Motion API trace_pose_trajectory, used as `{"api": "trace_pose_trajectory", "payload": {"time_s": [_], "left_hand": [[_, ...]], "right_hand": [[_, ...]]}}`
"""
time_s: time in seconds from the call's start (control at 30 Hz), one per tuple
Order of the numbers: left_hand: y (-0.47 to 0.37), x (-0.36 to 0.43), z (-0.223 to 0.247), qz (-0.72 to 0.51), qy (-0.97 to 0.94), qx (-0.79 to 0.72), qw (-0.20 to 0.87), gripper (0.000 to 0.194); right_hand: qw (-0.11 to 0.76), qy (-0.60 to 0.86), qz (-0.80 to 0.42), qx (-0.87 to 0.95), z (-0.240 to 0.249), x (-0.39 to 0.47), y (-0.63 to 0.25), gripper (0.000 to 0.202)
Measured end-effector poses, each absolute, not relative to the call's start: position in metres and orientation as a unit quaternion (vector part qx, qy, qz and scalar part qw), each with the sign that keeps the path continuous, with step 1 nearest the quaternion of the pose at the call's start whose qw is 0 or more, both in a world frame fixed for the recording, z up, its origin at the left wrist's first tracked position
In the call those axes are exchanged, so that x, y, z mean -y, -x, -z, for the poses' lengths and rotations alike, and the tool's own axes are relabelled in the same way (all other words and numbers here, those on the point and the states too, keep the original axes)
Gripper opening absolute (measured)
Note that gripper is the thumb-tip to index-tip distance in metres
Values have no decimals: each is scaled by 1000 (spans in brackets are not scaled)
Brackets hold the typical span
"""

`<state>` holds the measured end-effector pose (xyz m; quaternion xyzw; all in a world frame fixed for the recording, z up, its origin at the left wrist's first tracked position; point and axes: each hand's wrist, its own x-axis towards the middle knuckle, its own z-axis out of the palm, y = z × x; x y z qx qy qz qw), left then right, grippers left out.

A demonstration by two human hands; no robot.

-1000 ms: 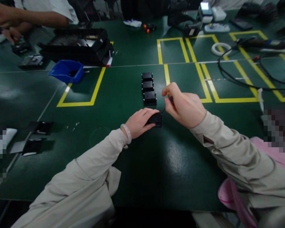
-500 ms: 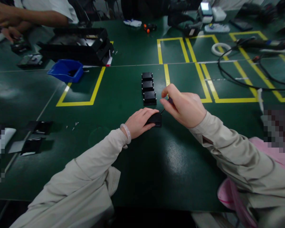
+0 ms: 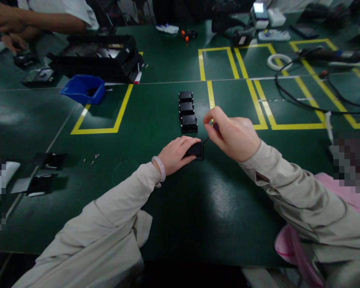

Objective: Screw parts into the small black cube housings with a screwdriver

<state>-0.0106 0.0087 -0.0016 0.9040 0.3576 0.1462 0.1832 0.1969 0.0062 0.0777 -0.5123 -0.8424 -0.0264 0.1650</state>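
My left hand (image 3: 177, 155) grips a small black box (image 3: 197, 149) from its left side and holds it on the green table. Pinched in my right hand (image 3: 234, 134) is a thin dark screwdriver (image 3: 206, 140); its tip meets the box's upper right corner, and its handle is mostly hidden by my fingers. Just beyond lie similar black boxes in a column, the nearest one (image 3: 189, 122) close to my fingers, with small screws at their sides. Several loose screws (image 3: 95, 159) rest on the table left of my left hand.
A blue bin (image 3: 85, 89) and a long black tray (image 3: 93, 60) stand at the back left, near another person's hand. Flat black pieces (image 3: 40, 184) lie at the far left. A black cable (image 3: 300, 96) and a white ring (image 3: 279, 62) are at the right.
The fingers of my right hand have shifted slightly around the screwdriver. My left hand and the box have not moved.
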Motion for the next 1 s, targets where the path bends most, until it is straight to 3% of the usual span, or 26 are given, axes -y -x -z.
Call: {"api": "trace_pose_trajectory", "payload": {"time_s": [1.0], "left_hand": [[12, -9, 3, -146, -905, -360, 174, 48]], "right_hand": [[149, 504, 28, 850, -79, -6, -196, 30]]}}
